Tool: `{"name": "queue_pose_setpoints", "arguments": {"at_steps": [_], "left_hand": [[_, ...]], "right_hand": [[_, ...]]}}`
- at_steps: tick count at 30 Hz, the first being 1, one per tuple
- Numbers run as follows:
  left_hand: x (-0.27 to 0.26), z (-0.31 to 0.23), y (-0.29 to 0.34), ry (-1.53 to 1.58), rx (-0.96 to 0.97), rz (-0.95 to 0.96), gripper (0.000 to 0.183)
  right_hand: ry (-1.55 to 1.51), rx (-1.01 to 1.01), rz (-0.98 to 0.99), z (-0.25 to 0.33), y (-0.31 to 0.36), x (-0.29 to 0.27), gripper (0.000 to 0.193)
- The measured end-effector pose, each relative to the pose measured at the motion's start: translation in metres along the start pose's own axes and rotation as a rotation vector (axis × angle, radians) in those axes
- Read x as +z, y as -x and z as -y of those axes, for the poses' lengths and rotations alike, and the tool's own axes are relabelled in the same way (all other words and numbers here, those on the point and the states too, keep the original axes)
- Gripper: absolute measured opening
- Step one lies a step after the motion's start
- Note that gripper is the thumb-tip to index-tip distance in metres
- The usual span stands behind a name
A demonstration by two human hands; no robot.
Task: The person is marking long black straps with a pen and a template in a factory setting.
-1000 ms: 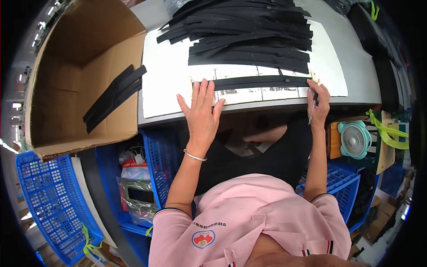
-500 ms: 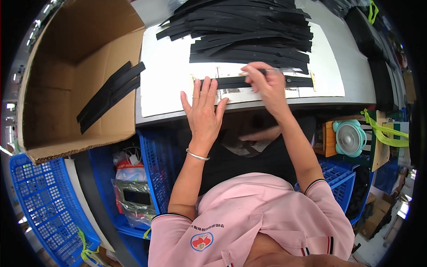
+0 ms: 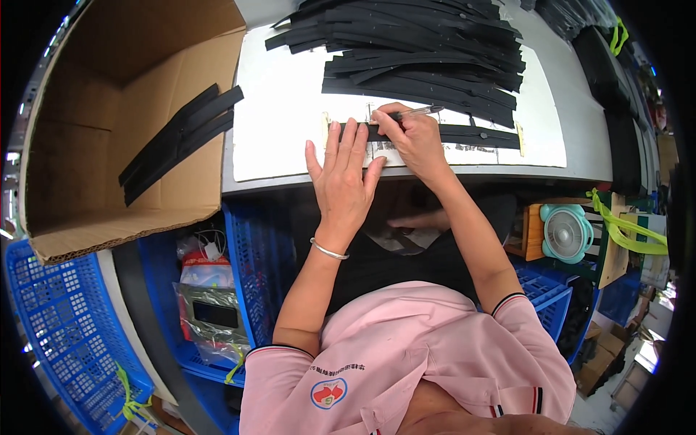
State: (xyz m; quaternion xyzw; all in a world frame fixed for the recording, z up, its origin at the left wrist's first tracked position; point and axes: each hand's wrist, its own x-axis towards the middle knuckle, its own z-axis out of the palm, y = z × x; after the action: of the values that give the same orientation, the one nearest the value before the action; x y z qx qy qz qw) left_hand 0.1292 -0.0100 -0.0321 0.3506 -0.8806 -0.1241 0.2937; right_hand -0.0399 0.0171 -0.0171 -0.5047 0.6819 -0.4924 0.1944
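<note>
A narrow black strip (image 3: 460, 135) lies crosswise on a white board (image 3: 272, 138) with dark marks, between two pale yellowish end pieces. My left hand (image 3: 341, 190) rests flat across the strip's left end, fingers stretched out, holding nothing. Just right of it, my right hand (image 3: 420, 148) is closed around a pen (image 3: 422, 112) with a clear barrel. The pen's tip is by the strip near my left fingers, mostly hidden by my right fingers. Beyond them spreads a pile of similar black strips (image 3: 428, 40), overlapping each other.
On the left stands an open cardboard box (image 3: 174, 156), with a few black strips (image 3: 181, 138) over its edge. Blue crates (image 3: 69, 319) are below the grey table (image 3: 591, 138). A turquoise fan (image 3: 567, 232) sits at right, and black bundles (image 3: 602, 65) at the far right.
My right hand with the pen has moved left along the strip, close to my left hand. My left hand still lies flat on the strip. The whole view has shifted slightly.
</note>
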Motion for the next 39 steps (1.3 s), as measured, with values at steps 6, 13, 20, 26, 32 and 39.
{"name": "queue_pose_setpoints", "arguments": {"at_steps": [6,13,20,26,32,39], "left_hand": [[0.001,0.0,0.0,-0.001,-0.003,0.0,0.055],[0.0,-0.002,-0.001,0.01,-0.02,0.014,0.054],[0.002,-0.002,-0.001,-0.008,-0.008,0.016,0.056],[0.003,-0.001,-0.001,-0.024,0.008,0.021,0.056],[0.001,0.0,0.0,-0.044,0.019,0.03,0.058],[0.001,0.0,0.001,-0.061,0.001,0.055,0.057]], "right_hand": [[0.025,-0.001,-0.013,0.001,0.001,0.002,0.027],[-0.089,-0.087,0.047,0.0,0.004,-0.003,0.022],[0.02,-0.095,0.115,-0.006,0.004,-0.006,0.024],[-0.215,-0.011,0.043,0.003,0.01,-0.017,0.02],[-0.124,0.046,-0.268,-0.01,0.022,-0.074,0.021],[-0.009,0.04,-0.305,-0.021,0.023,-0.081,0.023]]}}
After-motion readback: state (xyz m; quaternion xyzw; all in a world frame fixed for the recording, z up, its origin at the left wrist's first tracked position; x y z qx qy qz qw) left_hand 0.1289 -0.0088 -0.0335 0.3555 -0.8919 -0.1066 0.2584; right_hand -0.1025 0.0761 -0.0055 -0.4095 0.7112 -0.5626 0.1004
